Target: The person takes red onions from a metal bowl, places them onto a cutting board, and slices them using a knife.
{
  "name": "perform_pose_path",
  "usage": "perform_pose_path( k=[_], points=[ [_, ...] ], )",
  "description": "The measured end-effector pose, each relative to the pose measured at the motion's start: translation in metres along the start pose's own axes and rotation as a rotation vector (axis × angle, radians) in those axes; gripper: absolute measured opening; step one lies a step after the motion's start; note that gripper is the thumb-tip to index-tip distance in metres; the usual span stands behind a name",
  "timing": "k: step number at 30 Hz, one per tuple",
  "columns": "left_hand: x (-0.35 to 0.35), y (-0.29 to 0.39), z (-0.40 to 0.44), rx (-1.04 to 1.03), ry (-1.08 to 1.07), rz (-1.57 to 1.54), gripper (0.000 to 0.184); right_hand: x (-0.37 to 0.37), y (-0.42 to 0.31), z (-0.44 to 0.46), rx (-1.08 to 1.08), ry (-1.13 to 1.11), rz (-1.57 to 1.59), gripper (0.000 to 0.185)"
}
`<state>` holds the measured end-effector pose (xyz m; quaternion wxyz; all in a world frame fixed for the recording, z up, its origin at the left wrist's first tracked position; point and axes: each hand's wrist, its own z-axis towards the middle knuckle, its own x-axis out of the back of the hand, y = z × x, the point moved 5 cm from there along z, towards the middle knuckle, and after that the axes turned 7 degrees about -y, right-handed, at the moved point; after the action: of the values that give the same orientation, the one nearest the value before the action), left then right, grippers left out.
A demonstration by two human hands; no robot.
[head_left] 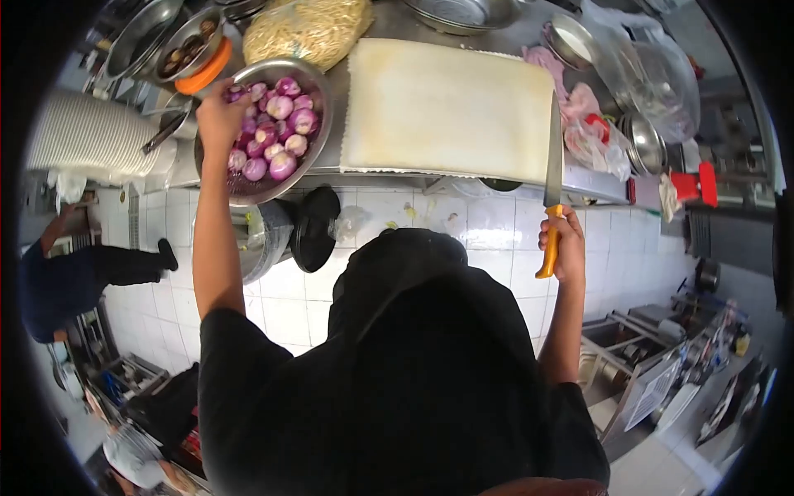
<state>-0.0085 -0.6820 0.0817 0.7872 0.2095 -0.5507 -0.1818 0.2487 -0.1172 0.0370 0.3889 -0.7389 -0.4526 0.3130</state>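
Note:
My left hand [222,116] is at the left rim of a metal bowl [321,103] heaped with peeled purple onions [282,165]. Its fingers curl over the bowl's edge beside the upper onions; whether they grip the rim or an onion is hard to make out. My right hand [566,240] is wrapped round the yellow handle of a long knife [554,157]. The blade points away from me and lies across the right edge of a large white cutting board [451,107]. Nothing lies on the board.
Beyond the bowl sits a plastic bag of pale strips [306,33]. Stacked white plates [91,140] stand at the left. Pink cloths [579,99], plastic bags and metal bowls [643,142] lie right of the board. Another person [74,273] is at the far left, one more at lower left.

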Motion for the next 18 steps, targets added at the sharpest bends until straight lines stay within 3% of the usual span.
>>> perform_pose_path(
  k=[2, 4, 6, 7, 10, 11, 13, 18],
  points=[
    [0.004, 0.031, -0.002, -0.069, -0.021, -0.242, 0.042, 0.003, 0.005, -0.013, -0.041, 0.004, -0.046, 0.015],
    [-0.004, 0.103, -0.024, -0.203, -0.044, -0.419, 0.041, 0.009, 0.014, -0.015, -0.067, 0.014, -0.137, 0.014],
    [-0.037, 0.180, -0.061, -0.120, -0.269, -0.512, 0.042, 0.009, 0.020, -0.011, -0.061, 0.011, -0.218, 0.014],
    [-0.094, 0.180, -0.070, -0.239, -0.319, -0.692, 0.040, 0.010, 0.025, -0.006, -0.054, 0.002, -0.264, 0.014],
    [-0.182, 0.243, -0.111, -0.327, -0.418, -0.640, 0.040, 0.015, 0.040, 0.013, 0.012, -0.044, -0.339, 0.020],
    [-0.199, 0.257, -0.117, -0.410, -0.342, -0.545, 0.039, 0.015, 0.037, 0.013, 0.018, -0.031, -0.418, 0.021],
    [-0.234, 0.267, -0.124, -0.375, -0.338, -0.577, 0.039, 0.010, 0.026, 0.009, 0.030, -0.011, -0.562, 0.027],
    [-0.248, 0.269, -0.136, -0.386, -0.270, -0.553, 0.036, 0.009, 0.012, 0.013, 0.244, 0.014, -0.911, 0.026]
  ],
)
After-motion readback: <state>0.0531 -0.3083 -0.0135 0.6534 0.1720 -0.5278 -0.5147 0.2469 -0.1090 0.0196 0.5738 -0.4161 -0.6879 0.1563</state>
